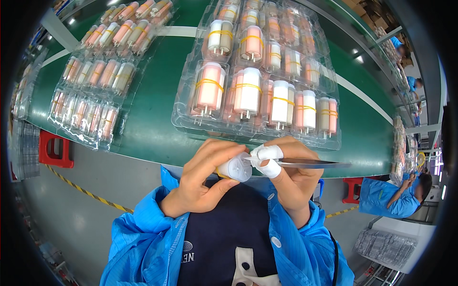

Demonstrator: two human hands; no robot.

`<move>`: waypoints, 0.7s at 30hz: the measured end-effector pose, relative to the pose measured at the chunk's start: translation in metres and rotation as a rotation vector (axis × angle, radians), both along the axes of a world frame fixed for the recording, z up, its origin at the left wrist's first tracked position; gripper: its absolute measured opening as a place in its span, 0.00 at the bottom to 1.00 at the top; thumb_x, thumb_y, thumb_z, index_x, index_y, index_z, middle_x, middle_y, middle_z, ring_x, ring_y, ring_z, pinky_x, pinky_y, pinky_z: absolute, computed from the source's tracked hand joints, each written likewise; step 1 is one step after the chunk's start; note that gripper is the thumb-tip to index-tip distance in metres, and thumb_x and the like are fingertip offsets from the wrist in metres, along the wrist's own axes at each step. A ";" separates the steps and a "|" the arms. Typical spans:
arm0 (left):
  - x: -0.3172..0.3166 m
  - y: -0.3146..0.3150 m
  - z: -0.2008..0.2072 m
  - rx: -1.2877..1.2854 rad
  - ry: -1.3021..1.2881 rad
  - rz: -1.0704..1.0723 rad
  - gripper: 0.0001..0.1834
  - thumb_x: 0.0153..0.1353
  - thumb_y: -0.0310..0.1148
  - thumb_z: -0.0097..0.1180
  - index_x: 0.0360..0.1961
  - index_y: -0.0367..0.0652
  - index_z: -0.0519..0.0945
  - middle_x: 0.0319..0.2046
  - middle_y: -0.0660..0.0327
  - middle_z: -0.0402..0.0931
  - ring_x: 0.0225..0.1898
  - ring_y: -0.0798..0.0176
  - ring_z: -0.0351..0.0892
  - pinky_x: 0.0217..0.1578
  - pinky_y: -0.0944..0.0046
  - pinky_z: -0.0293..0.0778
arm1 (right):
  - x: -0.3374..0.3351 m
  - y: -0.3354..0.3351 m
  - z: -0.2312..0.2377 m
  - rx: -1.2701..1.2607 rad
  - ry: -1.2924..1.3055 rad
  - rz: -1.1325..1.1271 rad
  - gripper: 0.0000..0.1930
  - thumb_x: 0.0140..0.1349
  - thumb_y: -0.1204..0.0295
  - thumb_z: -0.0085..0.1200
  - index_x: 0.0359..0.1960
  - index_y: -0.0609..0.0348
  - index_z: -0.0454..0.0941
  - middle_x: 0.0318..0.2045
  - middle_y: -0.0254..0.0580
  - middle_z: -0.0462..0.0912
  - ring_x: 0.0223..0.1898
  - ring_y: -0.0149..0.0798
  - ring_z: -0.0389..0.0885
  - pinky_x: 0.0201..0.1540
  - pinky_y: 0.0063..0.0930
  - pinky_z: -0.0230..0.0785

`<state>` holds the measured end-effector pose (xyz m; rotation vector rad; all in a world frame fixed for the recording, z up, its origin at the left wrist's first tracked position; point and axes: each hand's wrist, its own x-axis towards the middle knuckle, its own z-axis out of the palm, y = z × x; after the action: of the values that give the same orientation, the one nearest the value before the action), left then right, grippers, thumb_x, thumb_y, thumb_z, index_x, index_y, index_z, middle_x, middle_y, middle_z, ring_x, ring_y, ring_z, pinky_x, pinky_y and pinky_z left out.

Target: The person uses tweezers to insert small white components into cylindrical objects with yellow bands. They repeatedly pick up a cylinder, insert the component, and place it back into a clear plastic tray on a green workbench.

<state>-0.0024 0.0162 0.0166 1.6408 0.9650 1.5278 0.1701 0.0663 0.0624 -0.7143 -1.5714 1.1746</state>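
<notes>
My left hand (202,178) is closed around a white cylinder (234,170) with a translucent round end, tilted so that this end faces right and toward me. A bit of yellow rubber band shows beside my left fingers. White covers wrap the thumb and forefinger of my right hand (291,171), which pinches metal tweezers (310,164). The pointed tip reaches the cylinder's translucent end; whether it touches is too small to tell. Just beyond my hands, a clear plastic tray (183,126) holds banded pairs of white, pink and grey cylinders (248,90) with metal prongs pointing down.
More clear trays (90,138) of banded cylinders lie at the left on the green table (148,109). A red stool (56,150) stands on the floor at left. At far right, a person in blue (393,200) sits near stacked clear trays (386,248).
</notes>
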 end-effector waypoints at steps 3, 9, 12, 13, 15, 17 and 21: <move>0.002 0.000 -0.003 0.005 -0.018 0.015 0.25 0.51 0.28 0.62 0.51 0.28 0.74 0.45 0.45 0.75 0.44 0.48 0.75 0.46 0.57 0.69 | 0.000 0.000 0.000 -0.011 0.003 0.002 0.07 0.51 0.80 0.61 0.33 0.66 0.82 0.30 0.48 0.82 0.33 0.38 0.81 0.35 0.27 0.73; 0.001 0.000 -0.003 0.043 0.015 0.033 0.25 0.51 0.27 0.62 0.51 0.28 0.74 0.45 0.45 0.74 0.44 0.48 0.75 0.45 0.57 0.69 | 0.000 0.002 0.002 0.054 -0.050 0.022 0.07 0.52 0.81 0.61 0.34 0.65 0.81 0.30 0.48 0.82 0.31 0.38 0.81 0.34 0.27 0.73; 0.002 0.002 0.000 0.059 0.077 0.049 0.26 0.48 0.24 0.62 0.51 0.27 0.74 0.45 0.45 0.74 0.43 0.47 0.74 0.44 0.56 0.70 | -0.001 0.006 0.006 0.127 -0.115 0.042 0.06 0.52 0.81 0.60 0.33 0.66 0.80 0.28 0.48 0.82 0.30 0.37 0.81 0.32 0.26 0.72; 0.001 0.003 0.002 0.084 0.126 0.056 0.27 0.46 0.23 0.62 0.50 0.27 0.74 0.45 0.45 0.74 0.42 0.47 0.74 0.44 0.56 0.70 | 0.000 0.008 0.007 0.121 -0.137 0.061 0.06 0.52 0.81 0.59 0.32 0.66 0.80 0.28 0.48 0.82 0.29 0.37 0.81 0.32 0.26 0.72; -0.001 0.004 0.003 0.132 0.223 0.075 0.28 0.43 0.21 0.63 0.50 0.28 0.74 0.44 0.45 0.74 0.42 0.46 0.74 0.43 0.55 0.70 | 0.001 0.012 0.010 0.108 -0.183 0.101 0.05 0.52 0.81 0.58 0.31 0.67 0.79 0.27 0.48 0.81 0.28 0.37 0.80 0.31 0.26 0.71; -0.002 0.004 0.002 0.167 0.269 0.062 0.29 0.41 0.20 0.62 0.50 0.28 0.74 0.44 0.45 0.74 0.42 0.45 0.74 0.43 0.55 0.70 | 0.001 0.014 0.014 0.068 -0.251 0.130 0.04 0.51 0.81 0.58 0.30 0.67 0.79 0.26 0.48 0.81 0.28 0.37 0.80 0.30 0.26 0.70; -0.002 0.004 -0.002 0.203 0.316 0.016 0.29 0.43 0.20 0.62 0.51 0.28 0.73 0.44 0.45 0.74 0.43 0.46 0.74 0.45 0.56 0.70 | 0.006 0.015 0.022 0.061 -0.430 0.178 0.05 0.51 0.82 0.58 0.30 0.67 0.79 0.26 0.47 0.80 0.28 0.36 0.80 0.31 0.26 0.71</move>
<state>-0.0047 0.0197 0.0149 2.0693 1.0125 1.4412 0.1761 0.0816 0.0841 -0.8391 -2.0550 1.1440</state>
